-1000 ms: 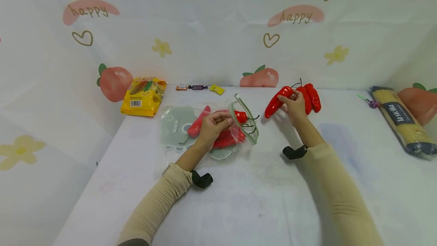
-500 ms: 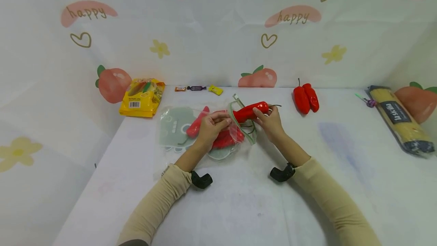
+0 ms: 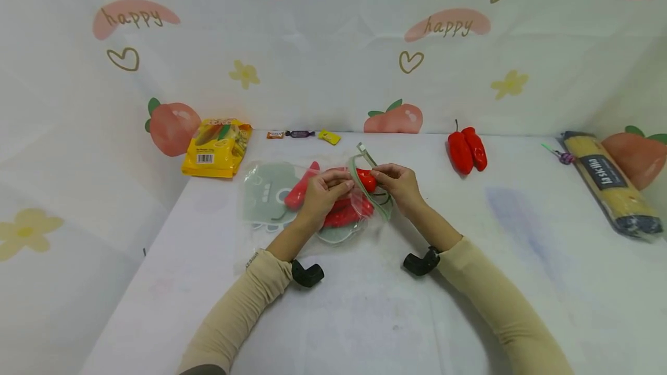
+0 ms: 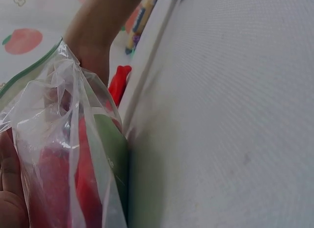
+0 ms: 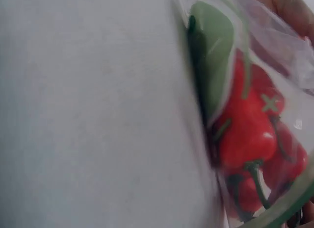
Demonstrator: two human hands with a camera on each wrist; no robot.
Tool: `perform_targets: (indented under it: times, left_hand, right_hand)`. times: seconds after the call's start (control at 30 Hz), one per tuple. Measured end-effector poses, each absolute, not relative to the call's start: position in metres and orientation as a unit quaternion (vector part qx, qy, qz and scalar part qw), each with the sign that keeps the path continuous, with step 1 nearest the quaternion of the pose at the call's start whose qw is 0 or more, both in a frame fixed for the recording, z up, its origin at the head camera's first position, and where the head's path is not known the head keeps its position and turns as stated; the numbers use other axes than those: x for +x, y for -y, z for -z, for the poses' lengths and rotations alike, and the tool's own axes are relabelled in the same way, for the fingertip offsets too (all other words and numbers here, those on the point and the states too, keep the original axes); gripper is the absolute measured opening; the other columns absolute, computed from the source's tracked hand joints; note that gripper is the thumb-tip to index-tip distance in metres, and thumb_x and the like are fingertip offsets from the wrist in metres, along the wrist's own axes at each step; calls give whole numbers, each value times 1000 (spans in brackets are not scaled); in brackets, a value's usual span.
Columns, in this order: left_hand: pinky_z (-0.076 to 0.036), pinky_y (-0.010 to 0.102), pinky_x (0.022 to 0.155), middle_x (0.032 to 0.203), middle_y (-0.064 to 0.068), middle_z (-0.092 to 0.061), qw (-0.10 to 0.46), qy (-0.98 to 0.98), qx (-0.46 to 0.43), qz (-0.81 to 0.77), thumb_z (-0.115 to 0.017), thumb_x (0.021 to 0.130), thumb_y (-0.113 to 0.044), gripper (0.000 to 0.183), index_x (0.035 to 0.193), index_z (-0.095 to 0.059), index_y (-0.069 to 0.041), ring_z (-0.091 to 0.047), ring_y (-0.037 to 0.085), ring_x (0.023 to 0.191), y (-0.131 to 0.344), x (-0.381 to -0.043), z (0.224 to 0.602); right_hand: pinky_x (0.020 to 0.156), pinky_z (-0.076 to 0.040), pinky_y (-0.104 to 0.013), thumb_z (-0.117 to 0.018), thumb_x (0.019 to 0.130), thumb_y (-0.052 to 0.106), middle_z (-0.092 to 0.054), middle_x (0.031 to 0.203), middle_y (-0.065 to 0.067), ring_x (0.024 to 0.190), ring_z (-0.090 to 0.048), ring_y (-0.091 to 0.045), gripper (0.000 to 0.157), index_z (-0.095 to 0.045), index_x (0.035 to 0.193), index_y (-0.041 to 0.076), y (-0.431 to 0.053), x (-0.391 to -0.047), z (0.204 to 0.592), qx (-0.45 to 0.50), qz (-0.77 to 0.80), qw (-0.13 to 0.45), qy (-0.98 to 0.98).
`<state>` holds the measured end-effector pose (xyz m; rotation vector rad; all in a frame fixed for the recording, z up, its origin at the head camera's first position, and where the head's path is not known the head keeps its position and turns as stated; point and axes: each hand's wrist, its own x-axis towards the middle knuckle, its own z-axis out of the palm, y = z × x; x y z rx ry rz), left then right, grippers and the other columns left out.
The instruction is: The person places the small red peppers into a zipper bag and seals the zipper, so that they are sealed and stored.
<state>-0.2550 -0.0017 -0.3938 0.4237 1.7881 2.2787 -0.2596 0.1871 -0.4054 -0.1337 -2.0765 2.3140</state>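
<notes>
A clear zip bag [image 3: 266,190] with a green print and a green zip edge lies on the table, its mouth facing right. Several red peppers [image 5: 248,135] are inside, stems toward the mouth. My left hand [image 3: 325,194] pinches the bag's upper film close to the zip edge, holding the mouth apart. At the mouth, my right hand [image 3: 401,187] holds a red pepper [image 3: 367,180] by its stem end, most of its length inside the bag. In the left wrist view, fingers [image 4: 10,174] show behind the film.
Two red peppers [image 3: 466,150] lie at the back right. Farther right are a pasta pack [image 3: 612,181] and a small purple lollipop [image 3: 567,158]. A yellow snack bag [image 3: 219,148] stands at the back left, beside small wrapped candies [image 3: 300,134].
My right hand has picked a pepper from the group at the back right, brought it left to the bag and pushed it in through the mouth. The left hand has stayed in place.
</notes>
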Motion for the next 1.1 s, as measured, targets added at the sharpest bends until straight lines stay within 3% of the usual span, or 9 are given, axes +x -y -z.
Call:
perform_targets:
  times: [0.27, 0.37, 0.57, 0.73, 0.87, 1.0, 1.1]
  left_hand:
    - [-56, 19, 67, 74, -8, -66, 106, -606, 142, -776, -54, 88, 4, 26, 110, -53, 17, -64, 4, 67, 4, -257, 394]
    - [-56, 18, 67, 74, -8, -66, 101, -607, 144, -775, -54, 88, 3, 26, 110, -53, 18, -63, 4, 67, 4, -257, 394]
    - [-56, 19, 68, 75, -8, -66, 104, -610, 131, -775, -55, 88, 3, 26, 110, -53, 16, -64, 4, 69, 6, -257, 393]
    - [-56, 19, 68, 75, -8, -66, 105, -609, 126, -776, -55, 88, 2, 26, 110, -54, 15, -64, 5, 69, 7, -257, 395]
    - [-56, 19, 68, 76, -8, -66, 111, -607, 125, -777, -55, 88, 2, 25, 110, -54, 14, -64, 5, 70, 6, -256, 395]
    - [-56, 20, 69, 76, -8, -66, 118, -607, 130, -775, -55, 88, 2, 26, 111, -54, 14, -64, 5, 70, 6, -256, 395]
    - [-56, 20, 69, 77, -8, -66, 125, -609, 133, -772, -55, 88, 2, 27, 112, -53, 14, -64, 5, 71, 5, -255, 394]
  right_hand:
    - [74, -56, -23, -65, 85, 18, -64, 78, 13, 73, -62, -3, 35, -59, 107, -9, -178, -263, 401, 11, -677, 5, 736]
    - [72, -55, -20, -63, 86, 16, -66, 80, 12, 75, -64, -3, 35, -57, 108, -11, -182, -264, 404, 32, -692, 12, 721]
    - [82, -52, -21, -59, 89, 12, -68, 92, 8, 88, -65, -6, 41, -50, 120, -13, -212, -271, 402, 31, -735, 33, 676]
    - [81, -52, -18, -59, 88, 9, -68, 96, 5, 91, -64, -7, 36, -55, 121, -2, -259, -285, 392, -14, -782, 71, 619]
    - [79, -51, -11, -60, 87, 7, -67, 90, 12, 91, -62, -3, 33, -58, 119, 5, -299, -296, 384, -78, -766, 126, 625]
    - [100, -39, -13, -57, 89, 9, -61, 122, 3, 114, -53, -6, 49, -43, 135, 3, -329, -303, 379, -147, -700, 151, 683]
    - [112, -25, -21, -52, 92, 15, -37, 146, -8, 133, -37, -14, 59, -26, 144, 5, -343, -307, 379, -182, -652, 136, 723]
